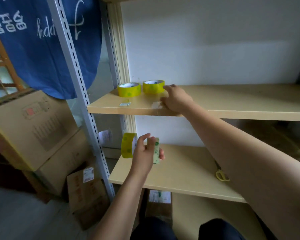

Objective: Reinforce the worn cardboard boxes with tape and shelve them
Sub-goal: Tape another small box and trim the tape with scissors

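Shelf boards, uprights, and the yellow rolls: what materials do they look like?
Shelf boards: likely laminated particleboard or MDF, going by the flat beige matte face, uniform colour and square edge.
Uprights: apparently painted steel, grey with regular punched slots.
Yellow rolls: probably plastic packing tape, glossy translucent yellow over a white, seemingly cardboard, core. The right hand rests beside one.

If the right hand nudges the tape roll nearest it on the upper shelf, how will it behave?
The tape roll lies flat on its side face, so it would probably slide, not roll. It looks rigid and fairly light. The smooth upper shelf likely offers little grip.
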`<control>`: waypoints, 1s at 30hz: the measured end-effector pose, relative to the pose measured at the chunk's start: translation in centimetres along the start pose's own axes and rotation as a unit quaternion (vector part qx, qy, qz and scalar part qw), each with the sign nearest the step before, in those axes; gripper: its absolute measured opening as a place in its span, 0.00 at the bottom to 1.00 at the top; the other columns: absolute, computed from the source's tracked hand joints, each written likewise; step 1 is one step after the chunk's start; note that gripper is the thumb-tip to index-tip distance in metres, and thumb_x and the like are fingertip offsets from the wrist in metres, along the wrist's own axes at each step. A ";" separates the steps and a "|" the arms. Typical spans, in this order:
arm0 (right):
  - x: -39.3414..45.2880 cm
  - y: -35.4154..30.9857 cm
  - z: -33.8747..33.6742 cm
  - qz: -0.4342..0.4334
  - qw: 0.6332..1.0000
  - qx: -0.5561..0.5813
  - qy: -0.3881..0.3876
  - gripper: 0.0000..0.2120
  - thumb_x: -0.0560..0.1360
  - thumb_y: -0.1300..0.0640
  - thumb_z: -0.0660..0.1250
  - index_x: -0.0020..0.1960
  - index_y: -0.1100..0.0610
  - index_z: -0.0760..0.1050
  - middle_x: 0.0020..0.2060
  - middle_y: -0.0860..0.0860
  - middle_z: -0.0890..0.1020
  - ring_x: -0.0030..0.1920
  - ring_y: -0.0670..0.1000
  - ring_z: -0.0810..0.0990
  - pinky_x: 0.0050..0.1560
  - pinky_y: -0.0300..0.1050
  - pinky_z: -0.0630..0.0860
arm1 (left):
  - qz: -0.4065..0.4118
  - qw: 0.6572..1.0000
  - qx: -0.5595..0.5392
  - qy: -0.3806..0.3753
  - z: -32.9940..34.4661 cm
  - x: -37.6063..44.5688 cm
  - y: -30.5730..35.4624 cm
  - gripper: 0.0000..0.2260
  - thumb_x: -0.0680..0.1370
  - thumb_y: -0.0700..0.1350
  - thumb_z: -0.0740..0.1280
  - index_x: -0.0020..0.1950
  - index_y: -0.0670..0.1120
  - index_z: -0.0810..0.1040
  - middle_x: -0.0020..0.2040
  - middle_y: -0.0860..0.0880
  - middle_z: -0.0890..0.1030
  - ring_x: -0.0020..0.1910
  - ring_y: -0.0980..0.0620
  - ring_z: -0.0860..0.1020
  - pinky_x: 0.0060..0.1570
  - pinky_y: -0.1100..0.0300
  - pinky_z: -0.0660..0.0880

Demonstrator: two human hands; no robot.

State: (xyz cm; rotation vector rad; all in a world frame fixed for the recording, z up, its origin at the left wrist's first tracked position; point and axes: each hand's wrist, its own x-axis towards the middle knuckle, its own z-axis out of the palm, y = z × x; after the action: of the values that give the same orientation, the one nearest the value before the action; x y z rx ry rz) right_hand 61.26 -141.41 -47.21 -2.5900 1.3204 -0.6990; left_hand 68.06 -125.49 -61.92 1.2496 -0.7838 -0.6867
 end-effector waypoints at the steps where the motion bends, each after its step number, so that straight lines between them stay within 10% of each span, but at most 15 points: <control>1: -0.8 0.1 -0.2 0.012 0.999 0.011 0.039 0.21 0.79 0.57 0.62 0.71 0.55 0.70 0.69 0.56 0.71 0.68 0.60 0.72 0.66 0.53 0.71 | 0.009 1.000 0.019 0.017 0.0 -0.5 0.0 0.17 0.83 0.50 0.62 0.71 0.48 0.66 0.35 0.50 0.82 0.32 0.54 0.81 0.34 0.63 0.75; 4: -6.2 1.0 -0.8 0.016 0.976 0.030 0.215 0.21 0.72 0.68 0.59 0.63 0.57 0.77 0.62 0.55 0.77 0.60 0.60 0.76 0.58 0.50 0.73 | 0.059 0.979 0.172 0.094 -0.7 -3.0 -0.3 0.27 0.82 0.47 0.65 0.79 0.47 0.58 0.56 0.52 0.78 0.56 0.59 0.79 0.49 0.71 0.74; 6: -12.7 2.6 0.9 -0.083 0.956 0.073 0.270 0.16 0.74 0.64 0.60 0.59 0.56 0.78 0.55 0.54 0.80 0.54 0.58 0.78 0.51 0.51 0.74 | 0.082 0.951 0.271 0.122 -2.0 -6.1 -1.7 0.25 0.81 0.42 0.67 0.77 0.46 0.63 0.67 0.45 0.71 0.66 0.49 0.73 0.64 0.58 0.72; 8: -21.2 5.2 4.4 -0.160 0.972 0.109 0.130 0.15 0.80 0.51 0.59 0.62 0.53 0.77 0.57 0.51 0.80 0.57 0.54 0.78 0.54 0.53 0.76 | 0.071 0.957 0.280 0.030 -3.2 -10.4 -4.5 0.20 0.81 0.46 0.66 0.72 0.48 0.69 0.69 0.47 0.72 0.69 0.51 0.72 0.68 0.57 0.69; 11: -32.8 8.9 8.8 -0.142 0.943 0.075 -0.291 0.39 0.75 0.27 0.54 0.80 0.46 0.55 0.79 0.48 0.58 0.78 0.50 0.56 0.76 0.54 0.59 | -0.009 0.934 0.303 -0.190 -4.0 -17.1 -8.1 0.24 0.81 0.64 0.57 0.74 0.57 0.69 0.71 0.64 0.68 0.72 0.67 0.64 0.70 0.66 0.62; 13: -37.2 9.9 11.1 -0.134 0.913 0.068 -0.379 0.50 0.68 0.23 0.62 0.80 0.43 0.48 0.79 0.44 0.57 0.77 0.47 0.59 0.75 0.49 0.63 | -0.065 0.912 0.303 -0.268 -3.7 -19.2 -10.1 0.23 0.82 0.62 0.55 0.76 0.57 0.67 0.72 0.68 0.65 0.72 0.72 0.61 0.70 0.73 0.59; 17: -39.2 9.5 12.2 -0.128 0.936 0.064 -0.320 0.42 0.66 0.29 0.68 0.73 0.42 0.60 0.57 0.45 0.79 0.52 0.48 0.79 0.51 0.47 0.78 | -0.111 0.893 0.316 -0.300 -2.4 -20.6 -11.1 0.17 0.85 0.55 0.53 0.74 0.59 0.71 0.70 0.68 0.70 0.68 0.76 0.63 0.63 0.79 0.58; 23: -42.0 10.0 12.5 -0.153 0.958 -0.030 -0.242 0.47 0.66 0.30 0.63 0.77 0.53 0.55 0.71 0.49 0.70 0.68 0.53 0.70 0.69 0.50 0.69 | -0.153 0.907 0.275 -0.280 -0.2 -21.5 -11.1 0.19 0.85 0.57 0.50 0.72 0.58 0.73 0.69 0.60 0.75 0.68 0.65 0.71 0.69 0.64 0.67; 28: -40.5 10.8 12.1 -0.162 0.967 -0.057 -0.186 0.23 0.73 0.47 0.67 0.62 0.56 0.67 0.53 0.52 0.75 0.48 0.56 0.79 0.39 0.50 0.76 | -0.249 0.949 0.158 -0.109 2.5 -20.2 -9.8 0.18 0.86 0.53 0.55 0.76 0.58 0.67 0.75 0.55 0.67 0.73 0.53 0.68 0.66 0.58 0.66; 30: -39.0 11.1 11.7 -0.191 0.967 -0.109 -0.128 0.23 0.73 0.47 0.68 0.61 0.58 0.68 0.52 0.53 0.74 0.48 0.55 0.77 0.34 0.51 0.77 | -0.327 0.939 0.093 -0.053 3.4 -19.5 -8.7 0.17 0.83 0.53 0.61 0.73 0.55 0.72 0.65 0.49 0.79 0.59 0.50 0.80 0.57 0.52 0.76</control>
State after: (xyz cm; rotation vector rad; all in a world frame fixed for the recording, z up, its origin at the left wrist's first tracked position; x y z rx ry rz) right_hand 39.10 -117.93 -74.32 -3.0253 0.8729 -0.2560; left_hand 53.94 -113.23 -72.70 1.6787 -0.5161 -1.2459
